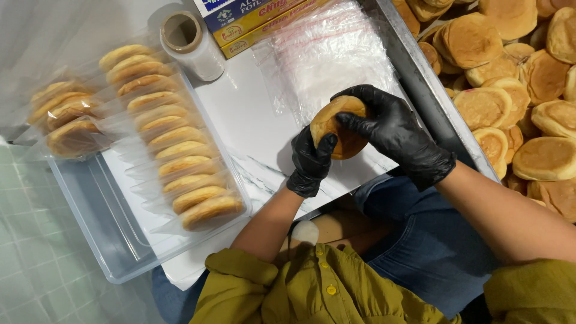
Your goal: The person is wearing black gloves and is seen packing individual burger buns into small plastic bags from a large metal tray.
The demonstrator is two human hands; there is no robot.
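Both hands wear black gloves and together hold a stack of two golden-brown round buns [332, 124] above the white marble-patterned tabletop [246, 120]. My left hand [311, 163] supports the buns from below and behind. My right hand [393, 133] wraps over the top and right side of them. Just beyond the hands lies a pile of clear zip bags with red seal strips [327, 51].
A clear plastic bin [99, 222] at left holds several bagged bun pairs [174, 159] standing in rows. A metal tray [420, 84] at right is heaped with loose buns [522, 102]. A roll of clear film [191, 43] and boxes of foil and wrap [255, 18] lie at the back.
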